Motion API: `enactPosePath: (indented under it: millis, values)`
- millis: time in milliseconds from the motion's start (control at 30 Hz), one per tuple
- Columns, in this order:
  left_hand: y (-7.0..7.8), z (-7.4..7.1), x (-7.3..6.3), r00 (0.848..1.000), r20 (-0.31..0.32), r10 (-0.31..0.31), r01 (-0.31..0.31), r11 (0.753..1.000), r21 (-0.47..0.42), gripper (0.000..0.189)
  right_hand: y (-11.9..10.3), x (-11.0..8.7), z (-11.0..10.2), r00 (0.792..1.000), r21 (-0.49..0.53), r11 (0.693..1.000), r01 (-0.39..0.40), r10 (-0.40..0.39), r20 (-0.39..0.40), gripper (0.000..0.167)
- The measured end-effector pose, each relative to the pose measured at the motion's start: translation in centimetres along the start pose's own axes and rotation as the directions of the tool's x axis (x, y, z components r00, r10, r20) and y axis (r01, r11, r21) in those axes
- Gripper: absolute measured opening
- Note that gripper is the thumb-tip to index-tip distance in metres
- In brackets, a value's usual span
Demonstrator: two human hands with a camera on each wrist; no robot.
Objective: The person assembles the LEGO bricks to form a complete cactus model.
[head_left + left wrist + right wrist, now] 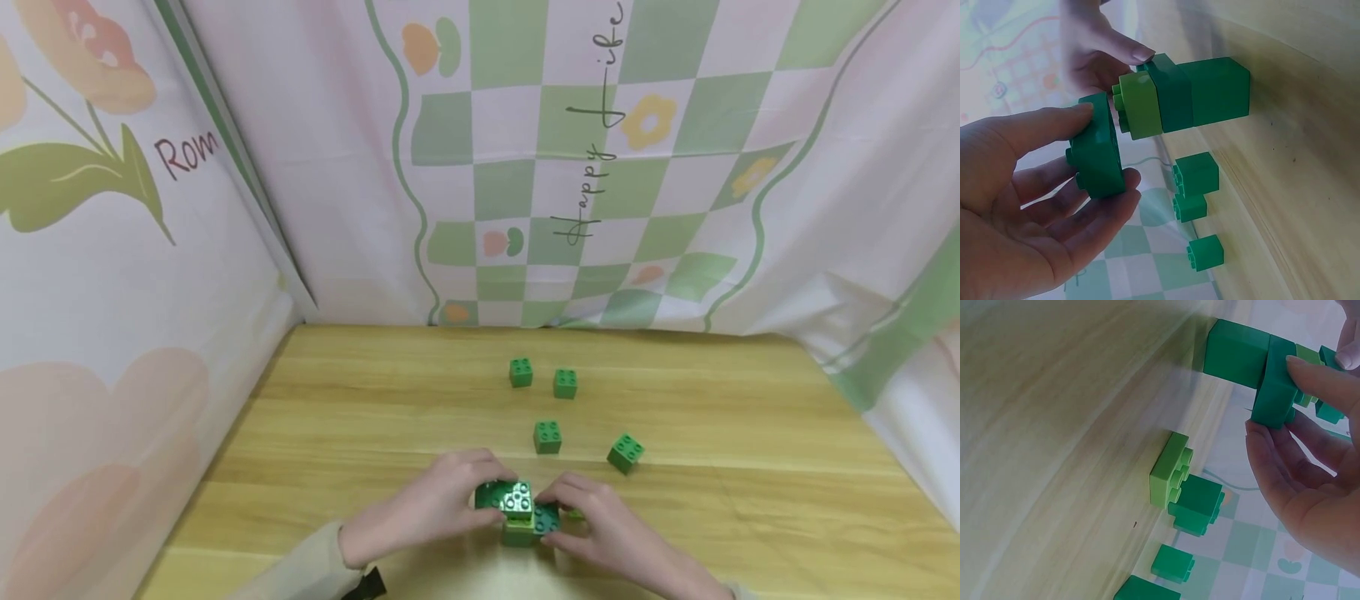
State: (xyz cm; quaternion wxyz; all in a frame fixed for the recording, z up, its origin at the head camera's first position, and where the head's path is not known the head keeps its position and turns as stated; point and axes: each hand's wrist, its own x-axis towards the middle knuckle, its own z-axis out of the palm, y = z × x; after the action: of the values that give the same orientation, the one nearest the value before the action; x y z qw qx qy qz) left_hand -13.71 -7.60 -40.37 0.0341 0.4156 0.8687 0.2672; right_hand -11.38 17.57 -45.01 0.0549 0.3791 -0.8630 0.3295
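Near the table's front, a small tower of building bricks stands upright: a green brick (1219,90) at its base, a dark green brick (1272,381) above that, and a lime brick (1141,106) on top. My right hand (600,517) pinches the dark green brick, whose end juts out to the right. With thumb and fingers my left hand (442,500) holds another dark green brick (1099,147) over the lime one, a narrow gap showing between them in the left wrist view. In the right wrist view, my right fingers partly hide this top.
Several loose green bricks lie beyond the hands, among them one brick (547,437) and another further right (626,453). A flat lime brick (1169,470) rests on the wooden table (360,400) near my right hand. Patterned cloth (502,183) hangs behind.
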Motion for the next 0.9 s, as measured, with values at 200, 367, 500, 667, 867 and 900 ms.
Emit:
enactPosePath:
  millis: [200, 367, 500, 667, 867, 900]
  values:
    - [0.30, -0.17, 0.07, 1.000, 0.021, -0.018, 0.018, 1.000, 0.018, 0.038, 0.09, 0.01, 0.13, 1.000, 0.001, 1.000, 0.015, -0.015, -0.013, 0.034]
    - [0.42, -0.10, 0.05, 0.999, 0.037, -0.035, 0.035, 0.999, -0.006, 0.037, 0.02, 0.02, 0.07, 1.000, 0.010, 1.000, 0.007, -0.007, -0.008, 0.034]
    - [0.48, -0.03, 0.00, 0.998, 0.044, -0.049, 0.050, 0.999, -0.020, 0.037, -0.03, -0.02, 0.05, 1.000, 0.016, 1.000, -0.016, 0.016, 0.000, 0.034]
    - [0.50, 0.12, -0.01, 0.998, 0.045, -0.049, 0.049, 0.999, -0.013, 0.038, 0.03, -0.04, 0.04, 0.999, 0.009, 0.999, -0.033, 0.033, -0.008, 0.035]
    - [0.46, 0.41, 0.04, 0.999, 0.037, -0.033, 0.034, 0.999, -0.023, 0.037, 0.04, 0.01, 0.13, 1.000, -0.007, 1.000, -0.017, 0.017, -0.025, 0.036]
    - [0.45, 0.45, 0.04, 0.999, 0.034, -0.032, 0.033, 0.999, -0.024, 0.037, 0.03, 0.02, 0.16, 1.000, -0.007, 1.000, -0.014, 0.014, -0.028, 0.036]
